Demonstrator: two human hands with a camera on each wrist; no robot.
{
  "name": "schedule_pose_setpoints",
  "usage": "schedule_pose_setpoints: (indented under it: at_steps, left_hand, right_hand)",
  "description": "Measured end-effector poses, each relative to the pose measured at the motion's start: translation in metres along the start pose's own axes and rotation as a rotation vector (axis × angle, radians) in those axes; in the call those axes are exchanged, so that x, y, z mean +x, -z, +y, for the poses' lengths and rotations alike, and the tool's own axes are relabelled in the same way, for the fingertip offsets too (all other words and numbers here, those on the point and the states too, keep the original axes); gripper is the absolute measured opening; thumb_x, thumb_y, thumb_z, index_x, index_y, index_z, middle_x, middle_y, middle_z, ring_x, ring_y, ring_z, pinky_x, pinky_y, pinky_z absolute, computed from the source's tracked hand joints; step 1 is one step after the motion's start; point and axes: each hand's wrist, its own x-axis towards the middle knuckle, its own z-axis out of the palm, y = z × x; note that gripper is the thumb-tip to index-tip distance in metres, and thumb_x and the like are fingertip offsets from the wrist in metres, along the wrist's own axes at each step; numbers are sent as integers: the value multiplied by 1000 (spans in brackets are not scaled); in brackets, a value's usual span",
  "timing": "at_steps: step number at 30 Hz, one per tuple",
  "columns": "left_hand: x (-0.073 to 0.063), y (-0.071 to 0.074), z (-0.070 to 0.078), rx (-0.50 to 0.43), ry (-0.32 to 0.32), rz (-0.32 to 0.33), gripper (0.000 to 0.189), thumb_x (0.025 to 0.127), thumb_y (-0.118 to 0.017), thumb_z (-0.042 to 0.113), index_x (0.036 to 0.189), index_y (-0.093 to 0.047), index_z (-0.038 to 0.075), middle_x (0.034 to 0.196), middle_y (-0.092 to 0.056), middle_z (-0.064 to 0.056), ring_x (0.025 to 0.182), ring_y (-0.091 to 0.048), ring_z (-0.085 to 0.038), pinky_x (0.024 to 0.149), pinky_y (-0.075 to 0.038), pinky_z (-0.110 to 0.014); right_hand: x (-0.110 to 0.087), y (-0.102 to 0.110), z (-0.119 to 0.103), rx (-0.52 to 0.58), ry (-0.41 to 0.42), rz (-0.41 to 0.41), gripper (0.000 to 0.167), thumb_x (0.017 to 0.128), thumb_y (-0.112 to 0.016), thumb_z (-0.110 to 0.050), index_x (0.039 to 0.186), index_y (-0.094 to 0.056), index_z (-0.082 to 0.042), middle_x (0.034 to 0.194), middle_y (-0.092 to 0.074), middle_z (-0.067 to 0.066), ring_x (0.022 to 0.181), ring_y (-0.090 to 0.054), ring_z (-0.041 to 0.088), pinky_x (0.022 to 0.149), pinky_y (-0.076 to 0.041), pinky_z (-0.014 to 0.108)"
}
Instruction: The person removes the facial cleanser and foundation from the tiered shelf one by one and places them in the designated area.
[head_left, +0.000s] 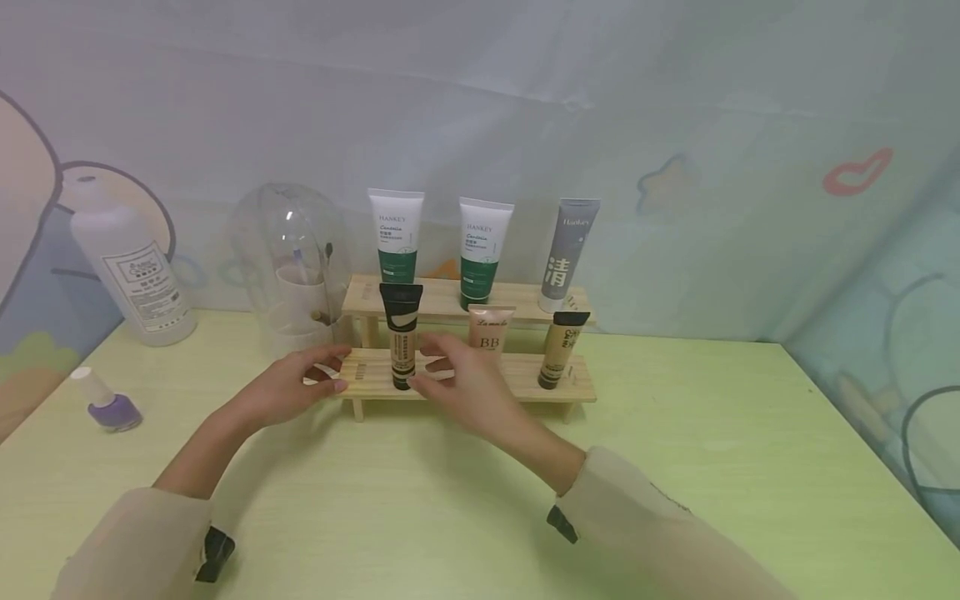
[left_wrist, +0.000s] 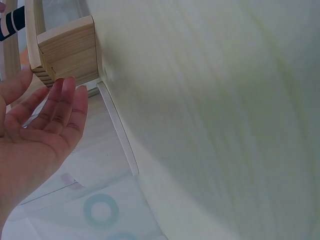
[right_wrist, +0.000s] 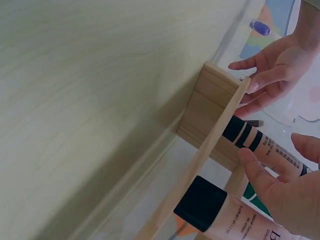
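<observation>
A two-tier wooden display stand (head_left: 465,364) holds upright tubes. On its lower tier, at the left, stands a black-and-beige foundation tube (head_left: 403,346). My right hand (head_left: 474,385) is beside that tube, thumb tip against its lower part and the other fingers extended behind. The BB cream tube (head_left: 491,332) is partly covered by this hand; its black cap (right_wrist: 201,204) shows in the right wrist view. My left hand (head_left: 288,387) touches the lower tier's left end with its fingertips, fingers loosely bent. At the tier's right stands a gold tube with a black top (head_left: 561,352).
Two white-and-green tubes (head_left: 486,250) and a grey tube (head_left: 572,254) stand on the upper tier. Left of the stand are a clear domed holder (head_left: 258,242) with brushes, a white pump-less bottle (head_left: 138,271) and a purple nail polish (head_left: 114,412). A fabric backdrop rises behind the table.
</observation>
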Motion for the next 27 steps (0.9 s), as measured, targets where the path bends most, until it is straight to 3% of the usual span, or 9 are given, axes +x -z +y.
schedule_pose_setpoints:
  at_steps: [15,27]
  left_hand:
    - [-1,1,-1,-22,-2,-5,48,91,-55,9,131,-39,-11,116,-50,-27,102,-53,-37,82,-45,-44]
    - [1,0,-3,-18,-10,4,47,90,-56,8,130,-40,-11,114,-51,-27,100,-54,-36,83,-45,-45]
  right_hand:
    - [17,-16,4,39,-103,68,45,85,-64,-7,126,-47,-3,118,-57,15,103,-59,27,83,-47,26]
    - [21,-21,4,25,-88,107,41,85,-64,-8,124,-50,-9,112,-62,13,97,-62,22,78,-49,27]
